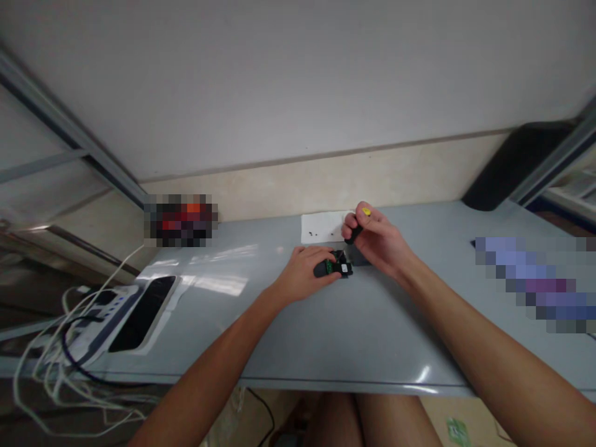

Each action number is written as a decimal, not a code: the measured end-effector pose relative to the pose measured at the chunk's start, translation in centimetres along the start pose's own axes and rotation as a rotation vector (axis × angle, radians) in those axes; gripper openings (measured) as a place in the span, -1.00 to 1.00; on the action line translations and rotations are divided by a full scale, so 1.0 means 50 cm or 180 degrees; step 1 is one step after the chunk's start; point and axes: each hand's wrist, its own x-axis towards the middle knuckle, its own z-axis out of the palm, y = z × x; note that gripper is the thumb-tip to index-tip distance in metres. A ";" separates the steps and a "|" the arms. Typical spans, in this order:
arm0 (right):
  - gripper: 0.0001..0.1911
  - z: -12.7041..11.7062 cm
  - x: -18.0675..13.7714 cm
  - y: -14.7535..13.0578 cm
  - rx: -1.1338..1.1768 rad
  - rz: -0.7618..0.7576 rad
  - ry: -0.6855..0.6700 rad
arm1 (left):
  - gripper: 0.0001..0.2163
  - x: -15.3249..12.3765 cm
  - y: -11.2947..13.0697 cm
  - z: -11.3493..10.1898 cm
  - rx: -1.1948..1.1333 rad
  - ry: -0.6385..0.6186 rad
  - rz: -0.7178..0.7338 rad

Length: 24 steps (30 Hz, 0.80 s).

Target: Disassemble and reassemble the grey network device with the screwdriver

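Note:
My left hand [305, 272] is closed on a small black device [336, 267] with a green circuit board showing, pressing it onto the grey table [326, 329]. Just right of it, my right hand [378, 239] grips a screwdriver [359, 227] with a black handle and a yellow cap, its tip pointing down at the device. A dark grey part [359, 257] lies on the table right behind the device, under my right hand.
A white sheet [322, 227] with a few tiny dark bits lies behind the hands. At the left edge are a phone [143, 312] on a white holder, a power strip [95, 318] and tangled cables [56, 379]. A black object [510, 167] leans at the far right.

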 end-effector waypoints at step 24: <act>-0.50 -0.001 0.016 -0.006 -0.0282 -0.0295 0.0206 | -0.75 -0.001 -0.003 -0.002 0.0044 -0.0041 -0.0017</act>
